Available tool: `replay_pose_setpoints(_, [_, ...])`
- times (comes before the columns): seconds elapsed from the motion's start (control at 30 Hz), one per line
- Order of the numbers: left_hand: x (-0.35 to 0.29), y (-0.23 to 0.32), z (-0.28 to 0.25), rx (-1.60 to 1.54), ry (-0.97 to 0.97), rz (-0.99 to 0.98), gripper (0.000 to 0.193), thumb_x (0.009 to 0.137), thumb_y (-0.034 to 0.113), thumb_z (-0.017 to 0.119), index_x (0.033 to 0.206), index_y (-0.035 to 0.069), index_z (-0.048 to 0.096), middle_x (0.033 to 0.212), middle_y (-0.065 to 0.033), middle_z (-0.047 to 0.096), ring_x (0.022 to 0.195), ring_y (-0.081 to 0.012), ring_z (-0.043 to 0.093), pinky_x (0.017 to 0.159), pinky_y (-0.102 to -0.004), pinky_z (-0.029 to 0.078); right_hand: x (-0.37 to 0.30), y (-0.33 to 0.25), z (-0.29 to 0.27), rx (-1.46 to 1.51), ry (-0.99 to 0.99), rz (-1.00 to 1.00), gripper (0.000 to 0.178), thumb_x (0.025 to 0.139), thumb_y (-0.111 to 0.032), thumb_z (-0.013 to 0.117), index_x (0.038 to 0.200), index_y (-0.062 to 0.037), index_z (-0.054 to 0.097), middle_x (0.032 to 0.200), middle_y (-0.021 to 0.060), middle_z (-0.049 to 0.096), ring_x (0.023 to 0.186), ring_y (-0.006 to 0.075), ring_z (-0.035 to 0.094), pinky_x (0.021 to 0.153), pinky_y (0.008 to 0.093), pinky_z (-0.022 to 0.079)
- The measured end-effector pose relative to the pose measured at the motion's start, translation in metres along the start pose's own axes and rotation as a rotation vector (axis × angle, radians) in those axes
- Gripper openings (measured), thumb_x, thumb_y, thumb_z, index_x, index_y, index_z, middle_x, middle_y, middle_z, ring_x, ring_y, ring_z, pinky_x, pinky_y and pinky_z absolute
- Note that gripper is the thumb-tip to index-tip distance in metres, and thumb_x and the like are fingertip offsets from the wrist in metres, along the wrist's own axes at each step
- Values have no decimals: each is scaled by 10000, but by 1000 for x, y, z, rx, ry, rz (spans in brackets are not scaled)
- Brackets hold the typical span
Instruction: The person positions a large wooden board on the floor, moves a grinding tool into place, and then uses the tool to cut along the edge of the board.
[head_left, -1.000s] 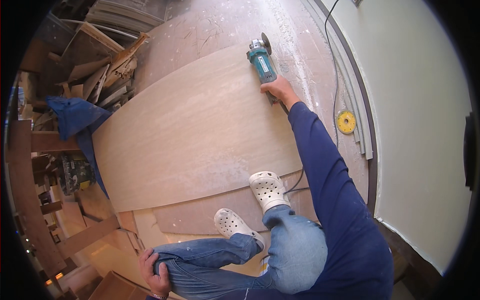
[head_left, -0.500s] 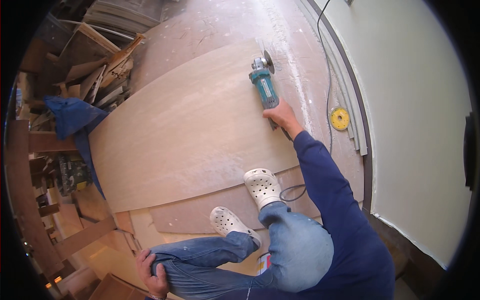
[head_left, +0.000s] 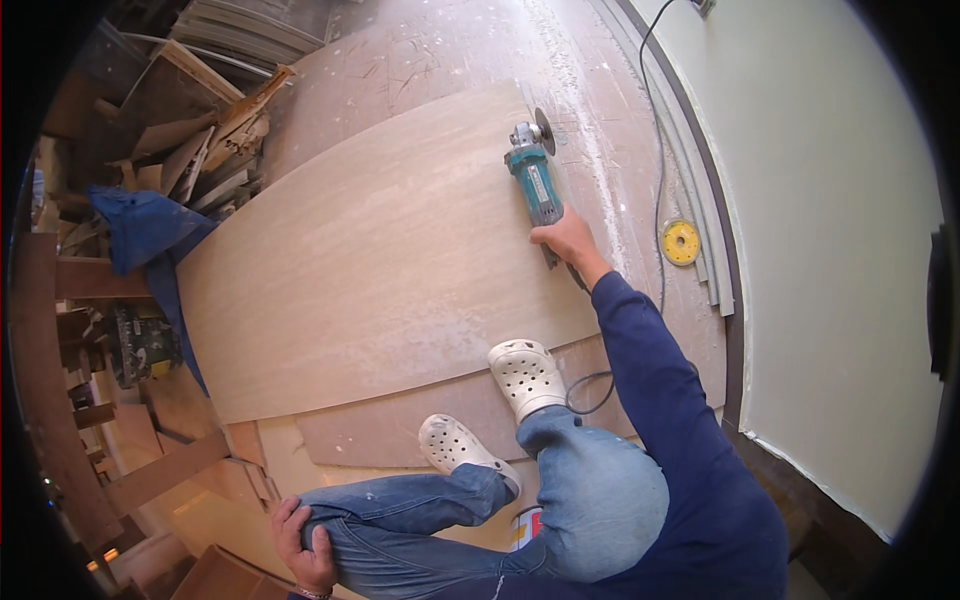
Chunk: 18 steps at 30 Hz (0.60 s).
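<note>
My right hand [head_left: 568,238] is wrapped round the rear of a teal angle grinder [head_left: 538,188]. Its metal head and upright dark disc [head_left: 545,131] sit over the right edge of a large pale wooden sheet [head_left: 340,250], near the far corner. Whether the disc touches the sheet or is spinning, I cannot tell. My left hand [head_left: 302,545] lies over my bent left knee, thumb apart from the fingers, with no tool in it. My feet, in white perforated clogs [head_left: 527,377], are at the sheet's near edge, the right one partly on it.
A yellow disc [head_left: 681,242] lies right of the grinder beside grey strips [head_left: 715,270] along a pale wall panel [head_left: 840,260]. The black cord [head_left: 655,120] runs nearby. White dust [head_left: 590,150] streaks the floor. Scrap wood [head_left: 205,150] and a blue cloth [head_left: 150,230] are at left.
The grinder and my right hand have shifted slightly nearer and to the right along the sheet's edge. My left hand and feet have stayed in place.
</note>
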<state>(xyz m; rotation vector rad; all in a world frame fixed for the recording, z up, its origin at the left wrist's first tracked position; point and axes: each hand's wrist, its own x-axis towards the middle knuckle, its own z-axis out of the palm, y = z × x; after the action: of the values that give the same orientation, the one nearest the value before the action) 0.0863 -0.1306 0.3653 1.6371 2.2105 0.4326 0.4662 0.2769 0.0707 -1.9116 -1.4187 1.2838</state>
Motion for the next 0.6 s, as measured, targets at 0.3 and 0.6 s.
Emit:
replay_pose_setpoints(0.3, [-3,-1,0,2,17,-16,321,893,235,601,1096,-13,622,1253,-218,585,1194,-376,526,1063,-471,372,39,-40,-1,124,-82,27,424,615,-224,757,943,14,632,763,149,666,558,253,660,475,374,545])
replay_pose_setpoints(0.6, [-5,-13,-1,22,9,2,321,895,241,601,1099,-7,622,1248,-217,587,1192,-374,529,1059,-470,377,63,-61,-3,158,-101,35,380,624,-209,769,908,18,658,749,134,660,579,242,648,467,374,537])
